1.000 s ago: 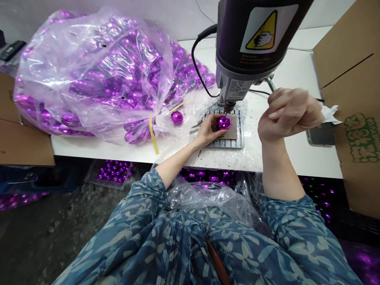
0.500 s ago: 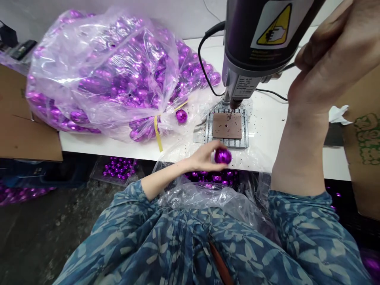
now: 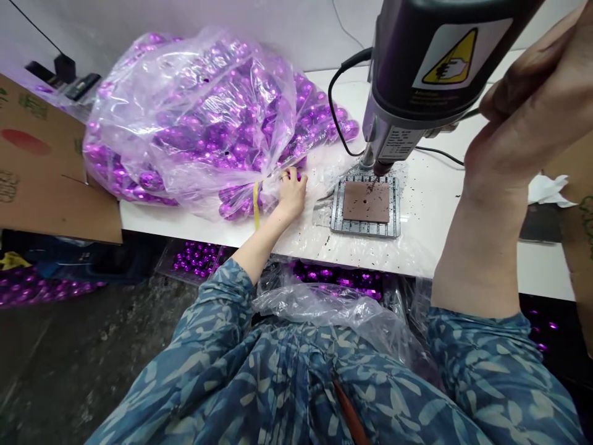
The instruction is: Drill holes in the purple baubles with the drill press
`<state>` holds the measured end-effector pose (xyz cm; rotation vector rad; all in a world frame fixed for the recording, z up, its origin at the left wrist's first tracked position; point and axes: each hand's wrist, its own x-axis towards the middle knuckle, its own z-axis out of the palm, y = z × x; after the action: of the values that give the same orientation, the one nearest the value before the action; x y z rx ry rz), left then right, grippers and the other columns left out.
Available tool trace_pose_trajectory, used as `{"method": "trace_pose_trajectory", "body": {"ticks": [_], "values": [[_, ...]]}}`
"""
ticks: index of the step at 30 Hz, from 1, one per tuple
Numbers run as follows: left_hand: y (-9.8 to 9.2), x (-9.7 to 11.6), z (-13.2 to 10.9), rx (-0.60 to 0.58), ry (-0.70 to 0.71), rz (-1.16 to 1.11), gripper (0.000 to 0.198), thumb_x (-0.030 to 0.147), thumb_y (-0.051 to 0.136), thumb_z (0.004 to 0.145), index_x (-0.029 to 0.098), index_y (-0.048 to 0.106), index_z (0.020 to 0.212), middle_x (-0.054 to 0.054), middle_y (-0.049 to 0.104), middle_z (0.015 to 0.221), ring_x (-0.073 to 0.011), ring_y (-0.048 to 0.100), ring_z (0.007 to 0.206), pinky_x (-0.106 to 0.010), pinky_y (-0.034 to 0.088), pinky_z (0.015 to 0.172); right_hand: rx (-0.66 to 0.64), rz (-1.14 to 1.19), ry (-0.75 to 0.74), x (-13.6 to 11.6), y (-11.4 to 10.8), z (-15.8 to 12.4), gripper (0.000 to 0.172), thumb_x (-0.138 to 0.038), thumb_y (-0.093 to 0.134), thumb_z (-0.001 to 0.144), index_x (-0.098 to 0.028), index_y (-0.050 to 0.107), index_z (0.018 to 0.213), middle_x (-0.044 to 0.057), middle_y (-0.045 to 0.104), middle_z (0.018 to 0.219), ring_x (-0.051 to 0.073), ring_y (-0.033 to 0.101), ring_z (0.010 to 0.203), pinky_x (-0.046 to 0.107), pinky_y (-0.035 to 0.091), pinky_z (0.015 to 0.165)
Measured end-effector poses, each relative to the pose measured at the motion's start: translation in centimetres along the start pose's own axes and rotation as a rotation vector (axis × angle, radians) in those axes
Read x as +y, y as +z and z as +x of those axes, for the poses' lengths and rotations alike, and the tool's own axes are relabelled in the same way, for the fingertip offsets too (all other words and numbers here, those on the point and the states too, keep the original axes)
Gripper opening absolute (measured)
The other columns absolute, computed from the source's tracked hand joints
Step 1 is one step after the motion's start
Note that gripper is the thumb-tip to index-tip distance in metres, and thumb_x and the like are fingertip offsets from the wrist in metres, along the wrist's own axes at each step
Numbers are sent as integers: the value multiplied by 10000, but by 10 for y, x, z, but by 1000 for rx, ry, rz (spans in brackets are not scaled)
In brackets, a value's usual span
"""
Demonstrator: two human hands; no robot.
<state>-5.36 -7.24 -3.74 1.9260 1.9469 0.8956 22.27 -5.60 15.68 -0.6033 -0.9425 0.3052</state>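
My left hand (image 3: 293, 194) reaches to the tied neck of a big clear bag (image 3: 194, 111) full of shiny purple mirror balls. Its fingers close around a purple mirror ball (image 3: 299, 175), mostly hidden under them. At the upper right, my right hand (image 3: 532, 105) is wrapped around the feed lever of a drill press (image 3: 407, 74); the grip is largely covered by the fingers. Below the drill chuck lies a brown board (image 3: 367, 202) with a small hole in it, on a slotted metal base (image 3: 340, 227). Dark shavings are scattered over both.
A yellow tie (image 3: 256, 207) hangs from the bag's neck. Under the table edge, an open plastic bag (image 3: 324, 303) holds purple balls before my lap. A tray (image 3: 197, 259) of balls sits lower left. Cardboard boxes (image 3: 55, 167) flank the table; a black cable (image 3: 333, 111) loops beside the drill.
My left hand has moved up and left from the table's front edge to the bag's neck. The ball it held there is out of sight; it now grips the one lying by the bag.
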Motion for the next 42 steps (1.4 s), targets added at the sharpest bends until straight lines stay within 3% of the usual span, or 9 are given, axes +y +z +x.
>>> {"method": "trace_pose_trajectory", "body": {"ticks": [3, 6, 10, 14, 16, 20, 24, 29, 42], "values": [[0, 2, 0, -5, 8, -78, 223, 86, 748, 841, 223, 672, 999, -190, 637, 1418, -462, 528, 1466, -674, 412, 1238, -16, 32, -14, 0, 1, 0, 548, -200, 489, 1036, -215, 207, 566, -44, 222, 478, 18, 279, 405, 253, 139, 485], [-5, 14, -6, -20, -15, -387, 356, 206, 787, 895, 247, 639, 1216, -145, 678, 1327, -337, 662, 1306, -575, 524, 1178, -32, 26, -32, -4, 3, -3, 538, -185, 464, 1039, -225, 179, 584, -46, 205, 471, 14, 262, 403, 249, 136, 484], [-7, 40, -13, -265, -224, -947, 319, 483, 676, 1030, 242, 644, 1237, -113, 765, 1146, -255, 763, 1079, -448, 661, 932, -61, 61, -16, -8, 3, -4, 465, -162, 460, 1031, -227, 266, 614, -53, 232, 476, 24, 273, 409, 259, 128, 500], [0, 69, -18, -404, -406, -1210, 379, 521, 668, 1041, 211, 690, 1258, -89, 793, 1052, -227, 785, 991, -336, 663, 793, -112, 15, -2, -12, -2, -1, 525, -637, 670, 746, -212, 378, 644, -65, 308, 480, 13, 302, 417, 263, 155, 492], [5, 79, -20, -378, -456, -1226, 384, 527, 721, 1028, 218, 687, 1254, -60, 778, 1043, -180, 773, 924, -261, 627, 726, -143, -45, 7, -14, -5, 1, 621, -783, 601, 605, -204, 383, 648, -71, 346, 477, -3, 331, 422, 242, 190, 501], [17, 87, -22, -320, -384, -1116, 354, 540, 792, 1008, 232, 680, 1138, -13, 730, 993, -115, 713, 821, -192, 559, 649, -135, -19, -26, -12, -4, 1, 661, -802, 600, 620, -191, 351, 645, -83, 341, 456, -26, 323, 413, 212, 197, 496], [34, 84, -19, -311, -207, -1018, 310, 504, 785, 1015, 233, 713, 1149, -29, 747, 1057, -133, 715, 863, -204, 570, 639, -126, 16, -26, -12, -3, -1, 648, -781, 618, 627, -190, 358, 676, -94, 336, 459, -30, 318, 410, 197, 199, 486], [49, 81, -13, -343, -190, -931, 496, 367, 921, 879, 202, 703, 1293, -67, 772, 1197, -160, 747, 910, -247, 620, 714, -129, 19, -15, -13, -4, -1, 655, -777, 631, 632, -183, 359, 676, -96, 344, 458, -35, 319, 404, 193, 199, 482], [56, 78, -13, -411, -17, -787, 660, 317, 957, 794, 150, 710, 1383, -122, 803, 1239, -179, 758, 890, -303, 639, 791, -133, 61, -20, -10, -4, -3, 657, -786, 625, 645, -181, 374, 685, -99, 313, 451, -28, 328, 390, 170, 183, 434]]}}
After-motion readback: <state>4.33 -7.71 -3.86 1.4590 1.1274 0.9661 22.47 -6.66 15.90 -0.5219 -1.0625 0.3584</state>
